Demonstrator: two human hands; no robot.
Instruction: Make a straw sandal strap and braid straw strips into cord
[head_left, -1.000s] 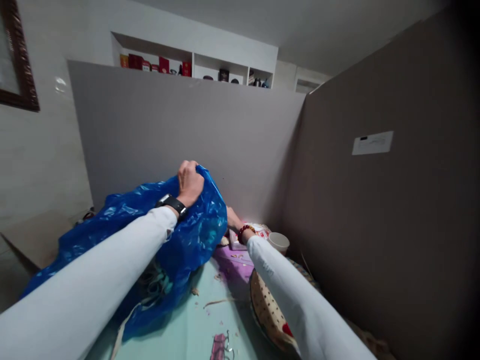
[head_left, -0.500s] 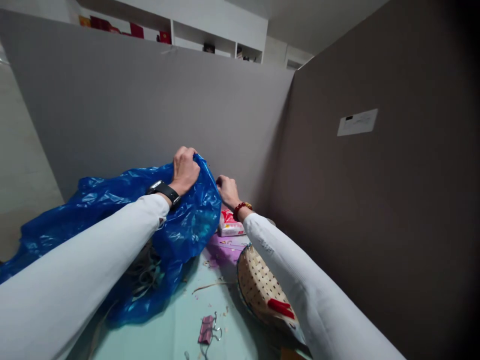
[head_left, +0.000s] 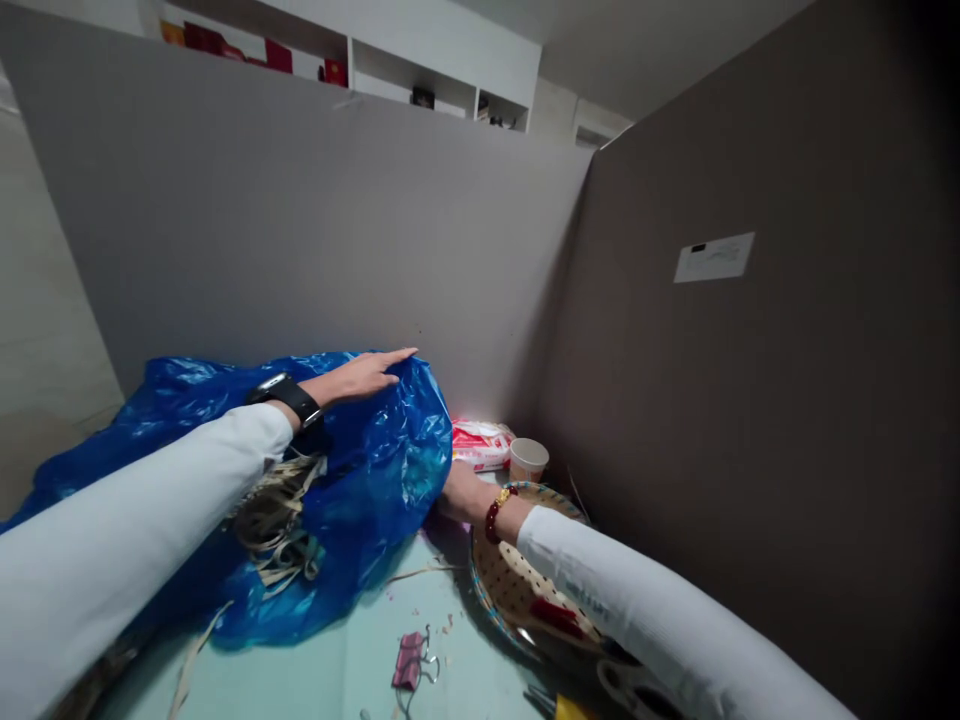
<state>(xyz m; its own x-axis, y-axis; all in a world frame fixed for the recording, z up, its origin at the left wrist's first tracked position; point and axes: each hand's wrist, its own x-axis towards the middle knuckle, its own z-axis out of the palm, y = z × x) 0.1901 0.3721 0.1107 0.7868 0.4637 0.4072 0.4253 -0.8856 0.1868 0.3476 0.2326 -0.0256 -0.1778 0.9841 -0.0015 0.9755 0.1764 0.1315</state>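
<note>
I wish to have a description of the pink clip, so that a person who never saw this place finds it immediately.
Start from the big blue plastic bag on the pale green table. Nearer to the viewer, left of the woven basket, lies a small binder clip. Its pink body and thin wire handles set it apart from bag and basket.

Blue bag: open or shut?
Open: the blue bag gapes below the left hand, with pale strips showing in the opening. Cannot tell how full; folds hide the rest.
</note>
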